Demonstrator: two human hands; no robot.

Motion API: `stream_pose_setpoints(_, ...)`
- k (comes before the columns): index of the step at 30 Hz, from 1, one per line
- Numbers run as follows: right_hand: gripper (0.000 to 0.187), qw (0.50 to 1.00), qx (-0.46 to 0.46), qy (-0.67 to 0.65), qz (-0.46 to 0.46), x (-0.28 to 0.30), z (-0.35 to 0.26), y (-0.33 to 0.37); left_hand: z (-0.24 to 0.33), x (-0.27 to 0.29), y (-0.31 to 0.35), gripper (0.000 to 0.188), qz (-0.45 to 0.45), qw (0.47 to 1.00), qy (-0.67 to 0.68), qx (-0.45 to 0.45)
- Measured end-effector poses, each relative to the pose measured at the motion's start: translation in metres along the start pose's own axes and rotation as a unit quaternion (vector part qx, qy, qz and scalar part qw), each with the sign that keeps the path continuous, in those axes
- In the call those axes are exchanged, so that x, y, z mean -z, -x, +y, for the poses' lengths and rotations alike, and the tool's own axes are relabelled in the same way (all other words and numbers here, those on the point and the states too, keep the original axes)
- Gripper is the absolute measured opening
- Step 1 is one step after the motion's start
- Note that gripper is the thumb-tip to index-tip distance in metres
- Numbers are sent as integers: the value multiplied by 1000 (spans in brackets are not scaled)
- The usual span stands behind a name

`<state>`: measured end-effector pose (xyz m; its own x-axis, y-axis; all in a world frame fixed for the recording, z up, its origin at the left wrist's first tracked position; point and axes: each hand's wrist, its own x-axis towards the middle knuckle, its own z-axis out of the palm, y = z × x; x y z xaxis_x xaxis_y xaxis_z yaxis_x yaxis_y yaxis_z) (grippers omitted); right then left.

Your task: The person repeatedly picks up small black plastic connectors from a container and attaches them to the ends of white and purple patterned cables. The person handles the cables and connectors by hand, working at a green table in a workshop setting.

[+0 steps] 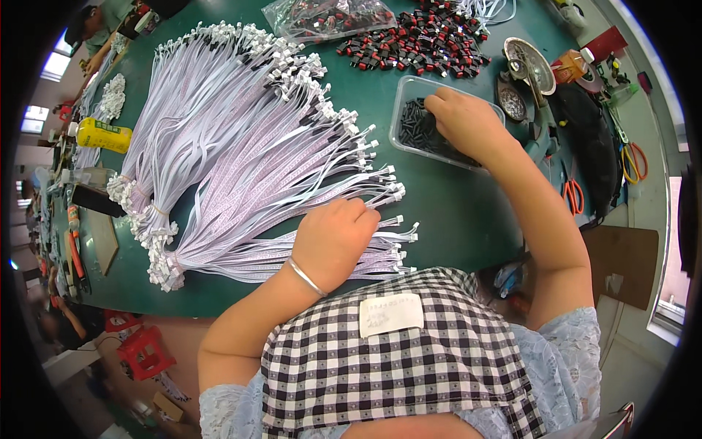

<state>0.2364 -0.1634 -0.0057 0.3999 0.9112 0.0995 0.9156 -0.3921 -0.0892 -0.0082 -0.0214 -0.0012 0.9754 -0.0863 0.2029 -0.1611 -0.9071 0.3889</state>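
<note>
Green tabletop [457,219] in a cluttered workroom. On the right, the right hand [468,123] dips into a clear plastic tub [397,139] of short black tubes [415,126], apparently picking; the next move seems to need one tube pinched singly. Nearer, the left hand [333,235] curls over flat white ribbon cables [241,179]. Hidden fingertips leave either grip's hold impossible to tell.

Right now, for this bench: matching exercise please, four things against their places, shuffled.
1. right hand
2. yellow bottle
3. left hand
4. red-and-black parts

A. left of the pale cables
B. heaped beyond the clear tub
C. at the black pieces in the tub
D. over the cable ends, near the checked apron

Pairs: 1-C, 2-A, 3-D, 4-B
</note>
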Motion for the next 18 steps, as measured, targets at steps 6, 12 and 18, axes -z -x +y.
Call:
stream_pose_setpoints(6,13,999,-6,-28,38,9,4,6,4,2,-3,18,-14,999,-9,-28)
stream_pose_setpoints(12,14,950,-33,-302,67,44,-13,26,2,0,-5,16,38,994,99,11)
stream_pose_setpoints(18,15,739,-118,-663,-7,36,-69,57,5,26,-10,16,-46,922,324,206)
